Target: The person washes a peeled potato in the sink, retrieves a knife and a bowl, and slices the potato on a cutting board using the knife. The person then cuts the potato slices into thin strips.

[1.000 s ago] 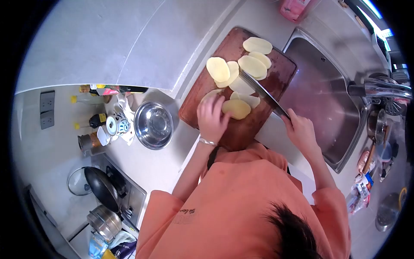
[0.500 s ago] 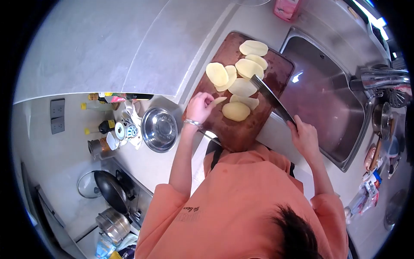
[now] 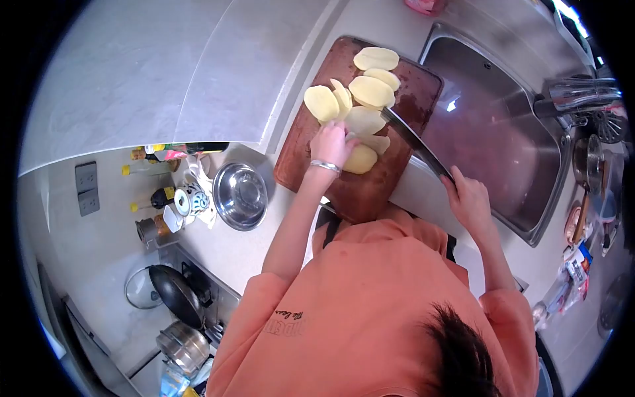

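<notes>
In the head view, potato slices (image 3: pixel 373 92) lie spread over a brown cutting board (image 3: pixel 291 159), some overlapping. My left hand (image 3: pixel 333 147), wearing a silver bracelet, is over the left middle of the board among the slices. Its fingers are bent down and closed, and whatever may be in them is hidden. Just right of it rests a thicker cut potato piece (image 3: pixel 361 161), partly covered by the hand. My right hand (image 3: pixel 468 198) grips the handle of a kitchen knife (image 3: pixel 418 145). The blade points up and left across the board's right edge, its tip close to a slice.
A steel sink (image 3: pixel 489 132) with a faucet (image 3: pixel 555 109) is right of the board. Left of the board stands a metal bowl (image 3: pixel 240 196), with a patterned jar (image 3: pixel 190 198) and bottles beyond. A black wok (image 3: pixel 175 291) and a steel pot (image 3: pixel 183 344) are lower left.
My left hand has moved up and right from the board's left edge onto the slices. The thin slice pinched in it before is no longer visible there. The knife stays in my right hand.
</notes>
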`<action>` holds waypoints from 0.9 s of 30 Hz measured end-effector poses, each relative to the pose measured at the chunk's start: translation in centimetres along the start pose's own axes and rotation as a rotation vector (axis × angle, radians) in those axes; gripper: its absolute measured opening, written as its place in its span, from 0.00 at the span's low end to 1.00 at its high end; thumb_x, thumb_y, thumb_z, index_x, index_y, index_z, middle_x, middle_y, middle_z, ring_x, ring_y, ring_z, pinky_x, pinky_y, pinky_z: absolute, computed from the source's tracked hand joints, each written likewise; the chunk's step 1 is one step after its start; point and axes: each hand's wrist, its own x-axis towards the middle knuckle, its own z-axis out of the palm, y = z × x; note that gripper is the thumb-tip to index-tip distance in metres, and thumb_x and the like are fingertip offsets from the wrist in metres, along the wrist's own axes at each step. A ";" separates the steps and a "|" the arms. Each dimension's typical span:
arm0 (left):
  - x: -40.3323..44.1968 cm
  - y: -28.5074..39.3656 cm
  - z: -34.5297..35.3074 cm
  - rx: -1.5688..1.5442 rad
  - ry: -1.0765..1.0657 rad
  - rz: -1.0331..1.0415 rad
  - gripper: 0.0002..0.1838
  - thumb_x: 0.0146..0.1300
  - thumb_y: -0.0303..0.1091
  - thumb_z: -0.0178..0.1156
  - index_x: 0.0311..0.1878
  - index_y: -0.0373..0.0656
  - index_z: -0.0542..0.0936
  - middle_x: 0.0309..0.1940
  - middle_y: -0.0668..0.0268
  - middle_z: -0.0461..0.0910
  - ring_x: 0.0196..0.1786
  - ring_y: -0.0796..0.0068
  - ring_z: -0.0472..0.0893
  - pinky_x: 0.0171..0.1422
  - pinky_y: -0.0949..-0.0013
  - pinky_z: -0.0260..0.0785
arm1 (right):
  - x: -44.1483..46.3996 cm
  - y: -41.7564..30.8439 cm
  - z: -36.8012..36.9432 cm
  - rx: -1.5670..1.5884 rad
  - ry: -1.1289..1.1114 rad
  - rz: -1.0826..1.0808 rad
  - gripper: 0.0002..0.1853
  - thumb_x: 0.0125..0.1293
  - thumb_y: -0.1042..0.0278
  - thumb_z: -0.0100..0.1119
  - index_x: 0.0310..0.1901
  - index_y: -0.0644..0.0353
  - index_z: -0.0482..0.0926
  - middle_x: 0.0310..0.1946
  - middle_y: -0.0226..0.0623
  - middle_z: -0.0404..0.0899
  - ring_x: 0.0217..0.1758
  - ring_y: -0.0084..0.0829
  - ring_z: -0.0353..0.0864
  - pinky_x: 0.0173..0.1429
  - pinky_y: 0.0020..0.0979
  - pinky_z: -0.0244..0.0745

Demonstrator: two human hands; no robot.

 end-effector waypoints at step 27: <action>-1.2 -1.5 -1.3 -0.218 0.383 0.186 0.12 0.50 0.31 0.67 0.37 0.40 0.79 0.33 0.61 0.77 0.32 0.65 0.78 0.38 0.67 0.72 | -0.4 -0.1 0.3 -0.032 -0.056 0.004 0.11 0.67 0.62 0.50 0.32 0.59 0.66 0.18 0.47 0.74 0.24 0.51 0.75 0.26 0.46 0.68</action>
